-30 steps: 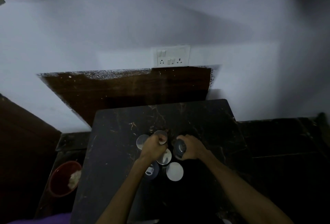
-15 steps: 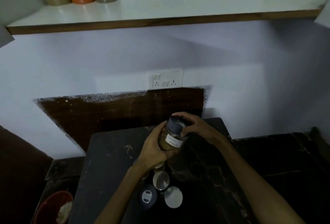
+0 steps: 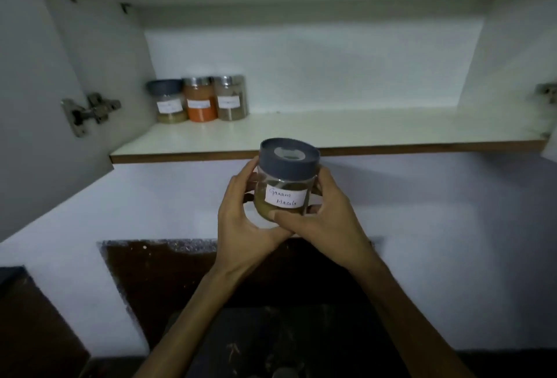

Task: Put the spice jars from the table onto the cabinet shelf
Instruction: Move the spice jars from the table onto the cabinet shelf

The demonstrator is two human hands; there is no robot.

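White cabinet walls are framing an open shelf (image 3: 331, 136) with a brown front edge, and a white wall is running below it down to a dark worktop (image 3: 271, 344) at the bottom of the view. You are holding a spice jar (image 3: 284, 184) in mid-air, just below and in front of the shelf edge, upright with a slight tilt. Its grey lid is overlapping the shelf's front edge in the view, and its white label is reading "Garam Masala". Your left hand (image 3: 241, 220) is wrapping the jar's left side and base; your right hand (image 3: 322, 217) is gripping the right side, thumb lying across the lower front. Both hands are closing firmly around the same jar. Three jars are standing side by side at the shelf's back left corner: a grey-lidded jar (image 3: 168, 101), an orange jar (image 3: 200, 100) and a brown jar (image 3: 230, 98), each labelled, the writing too small to read. A metal hinge (image 3: 89, 112) is sitting on the open left door.
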